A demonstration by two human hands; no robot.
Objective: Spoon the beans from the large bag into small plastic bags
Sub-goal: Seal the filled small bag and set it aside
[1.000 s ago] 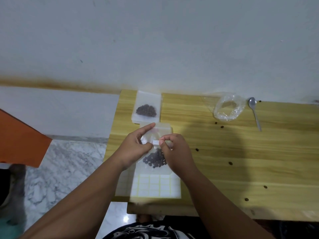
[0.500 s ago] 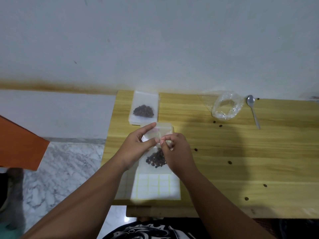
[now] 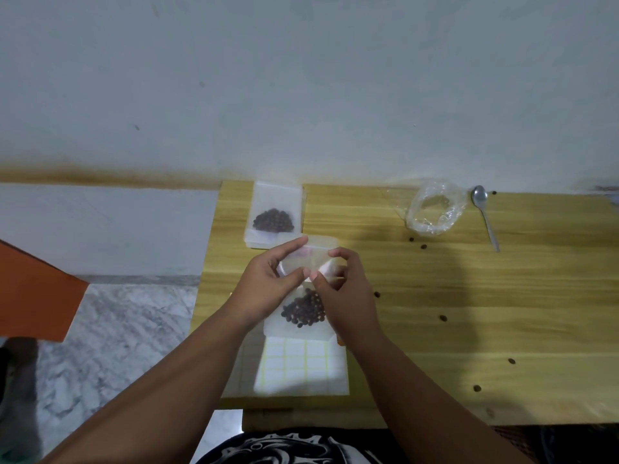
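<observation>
A small clear plastic bag (image 3: 303,311) with dark beans in its lower half lies at the table's front left. My left hand (image 3: 268,283) and my right hand (image 3: 341,289) both pinch its folded top edge, thumbs nearly touching. A second small bag (image 3: 273,220) holding beans rests on a stack of flat bags near the wall. The large clear bag (image 3: 435,212) sits crumpled and almost without beans at the back right. A metal spoon (image 3: 485,216) lies beside it on the wood.
A sheet of white sticker labels (image 3: 301,366) lies under my wrists at the wooden table's (image 3: 469,296) front edge. Several loose beans are scattered over the right half. An orange object (image 3: 33,296) juts in over the marble floor at left.
My thumbs have come closer together on the bag's top, folding it over. The view has shifted slightly; the other things lie as before.
</observation>
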